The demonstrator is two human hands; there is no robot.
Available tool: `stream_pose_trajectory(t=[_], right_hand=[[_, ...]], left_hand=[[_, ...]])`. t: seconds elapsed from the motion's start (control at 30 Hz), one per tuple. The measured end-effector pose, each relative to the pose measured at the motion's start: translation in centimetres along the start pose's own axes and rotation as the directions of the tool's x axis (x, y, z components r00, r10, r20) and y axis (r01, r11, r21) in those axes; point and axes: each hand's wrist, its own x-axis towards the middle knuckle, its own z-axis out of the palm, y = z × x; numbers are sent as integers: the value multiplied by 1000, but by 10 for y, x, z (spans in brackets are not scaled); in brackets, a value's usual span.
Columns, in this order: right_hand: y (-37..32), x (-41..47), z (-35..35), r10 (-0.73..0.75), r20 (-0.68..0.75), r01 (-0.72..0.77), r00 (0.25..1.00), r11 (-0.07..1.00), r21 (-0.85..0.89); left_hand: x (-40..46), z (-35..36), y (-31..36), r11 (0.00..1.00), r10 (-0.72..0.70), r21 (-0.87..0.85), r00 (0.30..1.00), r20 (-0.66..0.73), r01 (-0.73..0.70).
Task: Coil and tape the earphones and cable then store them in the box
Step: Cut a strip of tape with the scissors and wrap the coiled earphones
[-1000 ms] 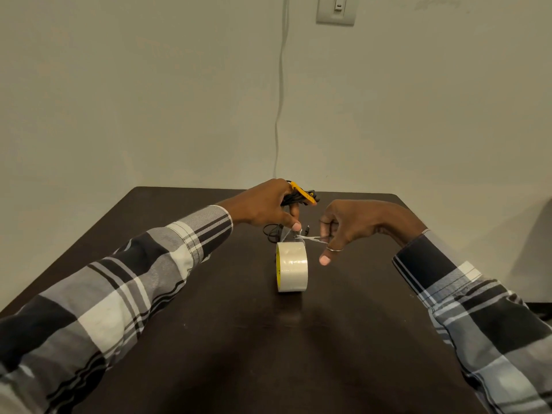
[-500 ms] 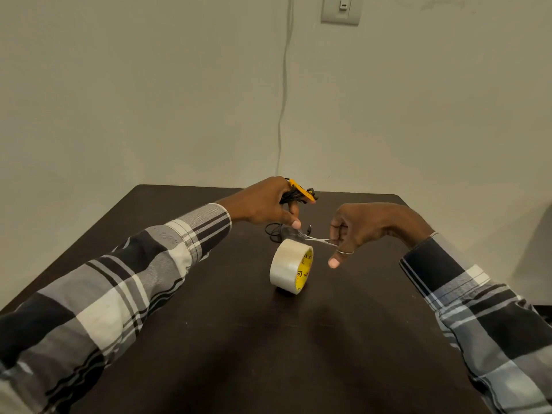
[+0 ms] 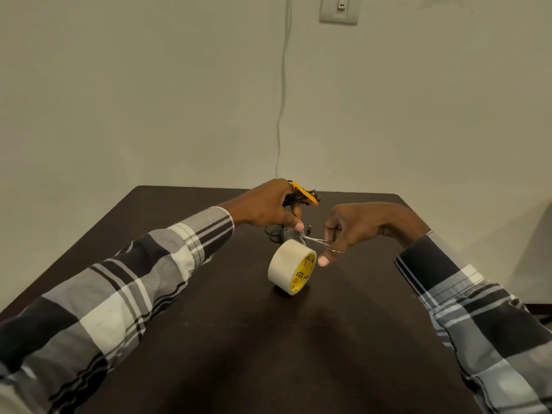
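Observation:
My left hand (image 3: 265,207) grips a coiled black cable bundle with a yellow piece (image 3: 301,197) at the far middle of the dark table (image 3: 268,339). Its thumb pinches a strip of clear tape pulled up from the tape roll (image 3: 288,264). The roll stands on its edge just below both hands, its yellow core facing right. My right hand (image 3: 358,222) holds small metal scissors (image 3: 316,239), with the blades at the tape strip between hand and roll. A loose black loop of earphone wire (image 3: 273,233) lies under my left hand. No box is in view.
A pale wall rises right behind the table's far edge. A thin white wire (image 3: 282,100) runs down the wall to the table, and a wall switch (image 3: 339,8) sits at the top. Both plaid sleeves reach in from the lower corners.
The tape roll has turned from edge-on so that its yellow core faces right. My right hand with the scissors has shifted slightly right. My left hand has kept its hold.

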Motion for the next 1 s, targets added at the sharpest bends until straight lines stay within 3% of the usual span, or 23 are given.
stream_pose_trajectory(t=[0.57, 1.0], right_hand=[[-9, 4, 1, -21, -45, 20, 999, 999, -34], [-6, -2, -1, 35, 25, -33, 999, 998, -49]], left_hand=[[-2, 2, 6, 1000, -21, 18, 999, -24, 22], [-3, 1, 5, 1000, -5, 5, 1000, -11, 5]])
